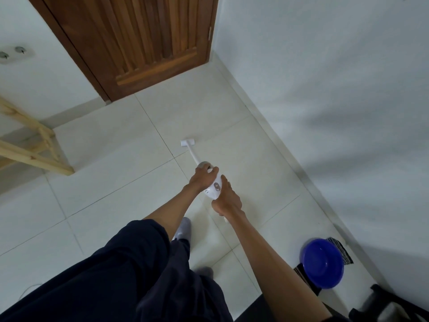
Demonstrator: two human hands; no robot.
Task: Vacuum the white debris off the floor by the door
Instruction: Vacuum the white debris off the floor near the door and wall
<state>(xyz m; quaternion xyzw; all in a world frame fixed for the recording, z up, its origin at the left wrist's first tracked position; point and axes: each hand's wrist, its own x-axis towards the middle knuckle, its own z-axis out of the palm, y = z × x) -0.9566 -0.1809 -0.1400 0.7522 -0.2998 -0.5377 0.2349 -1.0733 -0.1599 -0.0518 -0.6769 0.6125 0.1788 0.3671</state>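
Observation:
A white stick vacuum [214,188] slants down to the pale tiled floor, its small flat head [187,142] resting on a tile in front of the brown wooden door [148,40]. My left hand [201,177] grips the upper part of the vacuum's body near a grey cap. Lower on the handle, my right hand [226,201] is curled round it. No white debris can be made out on the floor at this distance.
A pale wooden frame [34,149] stands at the left by the wall. A blue plastic bowl [322,263] sits on a striped mat at the lower right, beside a dark object. White walls meet at the corner right of the door. My dark trouser legs fill the bottom.

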